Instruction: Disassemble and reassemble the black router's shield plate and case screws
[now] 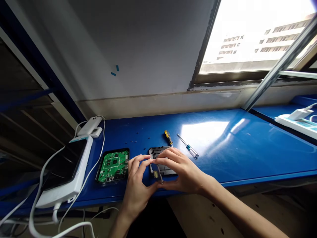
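Observation:
Both hands meet over a black plastic cover near the table's front edge. My left hand has its thumb and fingers closed on a small dark part with a yellowish patch. My right hand holds the same part from the other side, its fingertips touching those of my left hand. The hands partly hide the part and the cover. Left of them, a green circuit board lies in a black housing, beside my left hand but not touched by it.
A yellow-black screwdriver and a clear-blue one lie behind the cover. Several small screws are scattered on the blue table. At left are a white power strip, a black phone-like slab and white cables.

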The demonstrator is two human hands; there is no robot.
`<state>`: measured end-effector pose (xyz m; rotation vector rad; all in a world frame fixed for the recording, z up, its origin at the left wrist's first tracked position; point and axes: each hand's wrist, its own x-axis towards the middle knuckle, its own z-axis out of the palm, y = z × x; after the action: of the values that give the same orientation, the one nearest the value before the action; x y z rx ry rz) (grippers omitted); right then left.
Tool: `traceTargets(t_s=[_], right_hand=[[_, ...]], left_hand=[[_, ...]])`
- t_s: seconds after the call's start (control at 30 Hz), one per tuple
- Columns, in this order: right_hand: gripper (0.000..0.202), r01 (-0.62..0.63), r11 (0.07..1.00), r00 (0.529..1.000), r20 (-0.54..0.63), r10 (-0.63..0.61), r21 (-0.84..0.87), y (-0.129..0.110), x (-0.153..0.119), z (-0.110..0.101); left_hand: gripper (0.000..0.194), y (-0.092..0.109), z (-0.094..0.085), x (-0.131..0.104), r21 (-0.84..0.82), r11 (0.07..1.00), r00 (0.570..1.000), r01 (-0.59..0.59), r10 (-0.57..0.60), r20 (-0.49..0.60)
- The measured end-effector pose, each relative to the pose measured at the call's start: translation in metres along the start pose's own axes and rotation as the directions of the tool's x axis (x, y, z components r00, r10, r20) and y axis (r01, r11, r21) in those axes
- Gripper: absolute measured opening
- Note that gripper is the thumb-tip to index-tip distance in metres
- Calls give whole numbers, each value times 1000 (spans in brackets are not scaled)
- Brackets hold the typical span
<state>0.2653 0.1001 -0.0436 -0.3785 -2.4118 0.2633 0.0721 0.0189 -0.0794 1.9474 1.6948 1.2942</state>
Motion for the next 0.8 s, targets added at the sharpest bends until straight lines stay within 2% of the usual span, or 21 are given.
traceTargets(t_s=[0.23, 0.43, 0.53, 0.63, 0.8], right_hand=[[52, -17, 1000, 998, 53, 17, -8, -8, 6, -6], [92, -67, 996, 995, 82, 63, 50, -5, 6, 8], [76, -134, 988, 985, 118, 124, 77, -2, 7, 16], [62, -155, 979, 982, 125, 139, 131, 0, 9, 20], [62, -148, 967, 987, 95, 131, 206, 3, 10, 20]], left_hand=[[45, 1, -3, -2, -82, 997, 1000, 10, -11, -10], [54, -6, -8, -2, -322, 943, 996, 85, -89, 1], [53, -9, -9, -1, -421, 902, 995, 94, -90, 31], [53, -9, -10, -1, -451, 885, 993, 113, -91, 69], [53, -8, -11, -1, -447, 883, 990, 140, -113, 88]])
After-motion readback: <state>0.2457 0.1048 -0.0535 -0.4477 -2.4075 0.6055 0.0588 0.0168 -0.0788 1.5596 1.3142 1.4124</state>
